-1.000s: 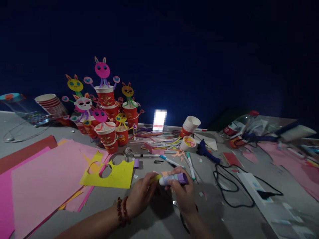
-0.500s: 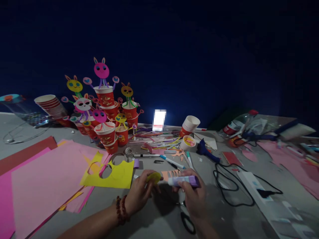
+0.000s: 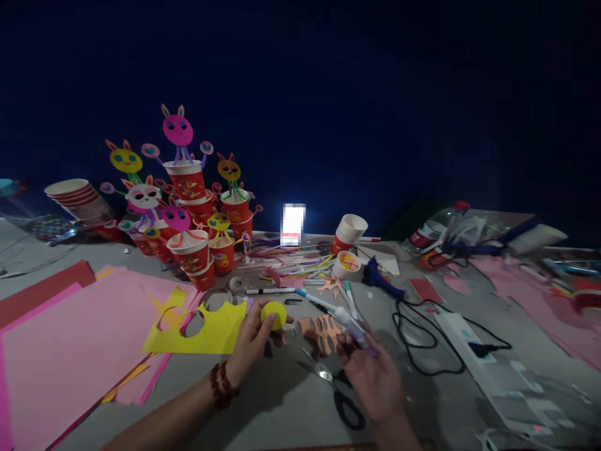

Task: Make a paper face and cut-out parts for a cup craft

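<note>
My left hand (image 3: 256, 338) pinches a yellow paper disc (image 3: 273, 316) between thumb and fingers, beside the cut yellow sheet (image 3: 218, 329). In my right hand (image 3: 370, 373), palm turned up, lies a purple and white glue stick (image 3: 352, 327), its white end pointing up and left. Between the hands is an orange paper piece with oval holes (image 3: 322, 329). Scissors (image 3: 345, 407) with black handles lie partly open just left of my right hand.
Red cups with paper animal figures (image 3: 188, 250) stand at the back left. Large pink sheets (image 3: 84, 332) cover the left. Behind my right hand are a cup of paper bits (image 3: 346, 264) and a blue glue gun (image 3: 380, 279). A power strip (image 3: 479, 351) and black cord lie right.
My left hand has moved up and left, with the disc now facing the camera. My right hand has turned palm up and the glue stick has tilted. The view has shifted slightly right.
</note>
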A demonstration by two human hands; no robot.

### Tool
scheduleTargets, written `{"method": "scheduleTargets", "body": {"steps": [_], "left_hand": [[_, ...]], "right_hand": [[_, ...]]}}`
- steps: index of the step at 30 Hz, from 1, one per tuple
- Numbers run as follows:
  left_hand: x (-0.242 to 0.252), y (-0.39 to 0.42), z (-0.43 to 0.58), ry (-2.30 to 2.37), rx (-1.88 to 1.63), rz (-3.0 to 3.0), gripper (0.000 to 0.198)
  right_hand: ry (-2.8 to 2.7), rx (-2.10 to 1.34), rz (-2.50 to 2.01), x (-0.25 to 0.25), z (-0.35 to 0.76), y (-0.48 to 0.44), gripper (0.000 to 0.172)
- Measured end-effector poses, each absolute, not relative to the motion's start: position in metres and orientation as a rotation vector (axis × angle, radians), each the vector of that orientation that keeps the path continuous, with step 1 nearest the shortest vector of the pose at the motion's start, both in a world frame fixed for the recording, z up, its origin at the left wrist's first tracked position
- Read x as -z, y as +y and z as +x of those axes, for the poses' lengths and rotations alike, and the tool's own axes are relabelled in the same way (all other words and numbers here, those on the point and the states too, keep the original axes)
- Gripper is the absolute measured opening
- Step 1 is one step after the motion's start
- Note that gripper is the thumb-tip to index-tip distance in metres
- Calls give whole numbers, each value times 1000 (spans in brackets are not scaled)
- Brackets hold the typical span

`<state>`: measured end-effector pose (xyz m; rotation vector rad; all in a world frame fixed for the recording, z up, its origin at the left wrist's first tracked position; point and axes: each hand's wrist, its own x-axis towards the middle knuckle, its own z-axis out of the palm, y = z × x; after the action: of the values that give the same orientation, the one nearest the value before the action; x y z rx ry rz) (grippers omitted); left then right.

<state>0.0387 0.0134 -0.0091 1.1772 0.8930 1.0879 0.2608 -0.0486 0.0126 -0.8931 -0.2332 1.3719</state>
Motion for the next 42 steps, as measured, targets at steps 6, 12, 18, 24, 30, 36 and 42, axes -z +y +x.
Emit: {"method": "scheduleTargets", "body": {"steps": [6, 12, 18, 24, 30, 36, 42], "left_hand": [[13, -2, 45, 929, -678, 1554, 18], [3, 0, 41, 1115, -582, 2069, 8], [-3, 39, 13, 1367, -766, 2310, 18], [14, 82, -3, 1275, -723, 2479, 19], [30, 83, 3, 1139, -722, 2463, 21], [14, 74, 19, 1203, -901, 2162, 16], [-22, 54, 56, 1150, -1064, 1780, 20]], "right_hand": [[-228, -1421, -898, -9, 258, -53, 29], [-391, -1436, -886, -16, 248, -49, 28], [-597, -1495, -905, -22, 238, -42, 20], [-660, -1545, -981, -18, 224, -45, 18], [-650, -1495, -1024, -11, 225, -51, 29], [-806, -1422, -1091, -6, 215, -53, 32], [-1038, -1333, -1142, 4, 198, -53, 36]]}}
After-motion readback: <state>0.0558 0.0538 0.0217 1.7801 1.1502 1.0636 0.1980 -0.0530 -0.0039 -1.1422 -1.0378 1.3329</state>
